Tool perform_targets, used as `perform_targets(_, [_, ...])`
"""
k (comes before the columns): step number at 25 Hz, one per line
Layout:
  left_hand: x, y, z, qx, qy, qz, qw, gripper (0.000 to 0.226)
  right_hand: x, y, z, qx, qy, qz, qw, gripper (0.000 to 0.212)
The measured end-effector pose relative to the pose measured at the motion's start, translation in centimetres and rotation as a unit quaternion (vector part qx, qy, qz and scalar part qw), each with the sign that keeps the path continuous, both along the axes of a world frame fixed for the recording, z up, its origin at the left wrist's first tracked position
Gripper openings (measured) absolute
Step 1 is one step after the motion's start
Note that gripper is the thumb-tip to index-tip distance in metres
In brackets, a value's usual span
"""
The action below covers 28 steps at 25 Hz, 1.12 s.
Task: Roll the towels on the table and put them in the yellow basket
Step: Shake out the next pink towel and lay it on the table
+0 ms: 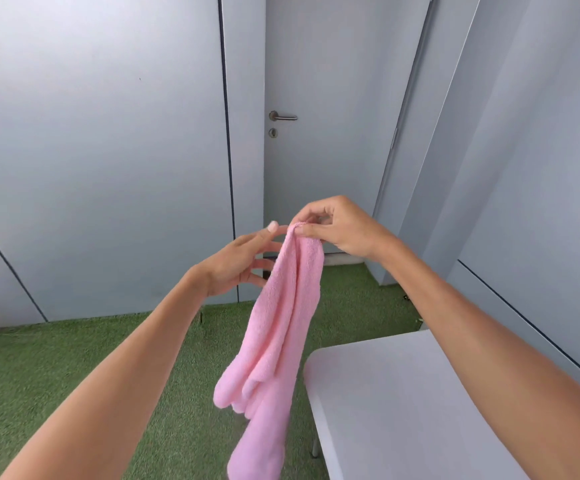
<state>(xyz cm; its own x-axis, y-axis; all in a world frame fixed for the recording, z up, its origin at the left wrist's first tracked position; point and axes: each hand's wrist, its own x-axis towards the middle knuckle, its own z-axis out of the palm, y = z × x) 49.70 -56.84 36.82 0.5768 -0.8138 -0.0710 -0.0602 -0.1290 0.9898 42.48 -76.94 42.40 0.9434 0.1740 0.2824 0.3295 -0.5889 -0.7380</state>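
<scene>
A pink towel (pixel 278 327) hangs in the air in long folds, held up in front of me to the left of the table. My right hand (pixel 340 230) pinches its top corner between thumb and fingers. My left hand (pixel 243 261) is beside the towel's upper edge, fingers spread and fairly straight, fingertips at or just touching the cloth. The towel's lower end drops out of the bottom of the view. No yellow basket is in view.
A white table (pixel 402 403) stands at the lower right, its thin leg (pixel 315 441) showing at its left edge. Green artificial grass (pixel 73 368) covers the floor. Grey walls and a grey door with a metal handle (pixel 283 116) stand ahead.
</scene>
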Motion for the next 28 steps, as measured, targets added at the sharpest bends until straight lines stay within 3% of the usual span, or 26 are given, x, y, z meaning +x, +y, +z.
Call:
perform_targets(4, [4.0,-0.5,-0.5,0.021,-0.110,0.062,0.992,0.016,2.6,-1.1,-0.4,0.031,0.002,-0.010,0.999,0.011])
perform_targets(7, [6.0,-0.4,-0.2,-0.037,-0.146,0.126,0.981,0.010,3.1,-1.4,-1.5,0.047,0.012,-0.041,0.998,0.014])
perform_targets(10, [7.0,-0.2,1.0,-0.099,-0.182,0.143,0.968,0.011,3.0,-0.9,-2.4,0.144,0.113,-0.052,0.982,0.034])
perform_targets(12, [6.7,-0.3,1.7,-0.093,-0.236,0.112,0.961,0.012,3.6,0.1,-3.4,0.120,0.178,-0.051,0.975,0.036])
perform_targets(14, [6.5,-0.2,1.8,-0.091,-0.263,0.093,0.956,0.010,4.5,1.2,-4.3,0.050,0.159,-0.060,0.984,0.023])
perform_targets(18, [7.3,1.5,-0.1,-0.064,-0.240,0.101,0.963,0.016,5.2,1.2,-3.4,0.047,0.070,-0.110,0.990,0.018])
perform_targets(20, [7.7,2.2,-2.9,-0.005,-0.192,0.078,0.978,0.026,5.0,0.9,-2.5,0.044,0.076,-0.093,0.992,0.006])
perform_targets(22, [7.6,2.3,-6.1,0.037,-0.134,0.029,0.990,0.025,4.8,1.0,-1.9,0.021,0.084,-0.073,0.994,0.011])
perform_targets(25, [7.1,2.0,-8.2,0.021,-0.106,0.021,0.994,0.015,4.7,0.4,-1.7,0.014,0.077,-0.074,0.994,0.012])
perform_targets(28, [7.6,2.5,-6.1,-0.046,-0.116,0.114,0.986,0.014,4.1,-1.9,-2.2,-0.017,0.120,-0.079,0.989,0.014])
